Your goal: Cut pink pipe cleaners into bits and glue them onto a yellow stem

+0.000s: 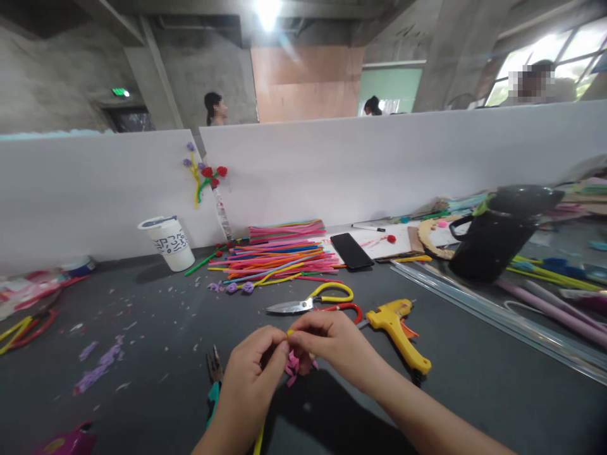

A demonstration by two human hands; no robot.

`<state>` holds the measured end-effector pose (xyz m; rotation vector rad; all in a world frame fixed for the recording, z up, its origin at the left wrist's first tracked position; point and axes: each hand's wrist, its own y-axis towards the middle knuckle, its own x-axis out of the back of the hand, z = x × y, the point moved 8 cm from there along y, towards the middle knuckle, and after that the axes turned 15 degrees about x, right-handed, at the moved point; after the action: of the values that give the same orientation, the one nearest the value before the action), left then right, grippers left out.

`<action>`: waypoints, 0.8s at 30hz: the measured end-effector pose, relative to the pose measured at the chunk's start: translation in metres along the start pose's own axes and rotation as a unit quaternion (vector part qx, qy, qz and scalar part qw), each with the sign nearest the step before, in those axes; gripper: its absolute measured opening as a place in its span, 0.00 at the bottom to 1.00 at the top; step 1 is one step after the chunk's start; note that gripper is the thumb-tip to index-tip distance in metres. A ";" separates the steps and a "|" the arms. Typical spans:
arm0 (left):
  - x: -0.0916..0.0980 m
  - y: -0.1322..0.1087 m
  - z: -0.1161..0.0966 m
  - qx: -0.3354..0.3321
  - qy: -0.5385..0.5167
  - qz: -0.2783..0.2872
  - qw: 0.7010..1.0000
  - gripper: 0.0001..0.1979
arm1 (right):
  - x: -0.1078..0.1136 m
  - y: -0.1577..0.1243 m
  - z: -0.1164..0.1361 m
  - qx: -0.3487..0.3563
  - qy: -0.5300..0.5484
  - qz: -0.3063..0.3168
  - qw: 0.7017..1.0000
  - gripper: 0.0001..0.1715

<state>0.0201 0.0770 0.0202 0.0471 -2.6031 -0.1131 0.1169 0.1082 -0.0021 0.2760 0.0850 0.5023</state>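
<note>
My left hand point(253, 373) and my right hand point(327, 341) meet fingertip to fingertip above the dark table, both closed in a pinch. A small yellow tip of a pipe cleaner point(290, 333) shows between their fingers, and a yellow length also comes out below my left hand. Crinkled pink strips point(293, 368) hang just under the fingertips; how they are attached is hidden. Scissors point(303, 306) with yellow and red handles lie just beyond my hands. To the right rests a yellow glue gun point(398, 332). Pliers point(214, 379) with teal handles are partly covered by my left hand.
Colourful pipe cleaners point(279, 259) are piled beyond the scissors, near a black phone point(351, 251). A white cup point(168, 243) stands left, a black jug point(497, 234) right, beside long clear sticks point(497, 322). White panels point(379, 164) border the back. Purple scraps point(102, 366) lie left.
</note>
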 end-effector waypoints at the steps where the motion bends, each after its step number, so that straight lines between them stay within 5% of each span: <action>1: 0.000 0.000 0.001 0.002 -0.004 0.001 1.000 0.11 | 0.000 -0.001 0.000 -0.003 -0.004 -0.004 1.000 0.05; 20: -0.004 0.000 0.009 0.011 -0.010 -0.008 1.000 0.11 | -0.002 -0.003 0.001 0.008 -0.023 -0.048 0.999 0.08; 24: -0.004 0.005 0.018 0.063 -0.080 0.007 0.995 0.10 | 0.000 0.001 0.005 0.025 -0.023 -0.025 0.999 0.06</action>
<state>0.0140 0.0837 0.0034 0.0680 -2.7682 0.0534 0.1174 0.1079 0.0027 0.3333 0.0602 0.4436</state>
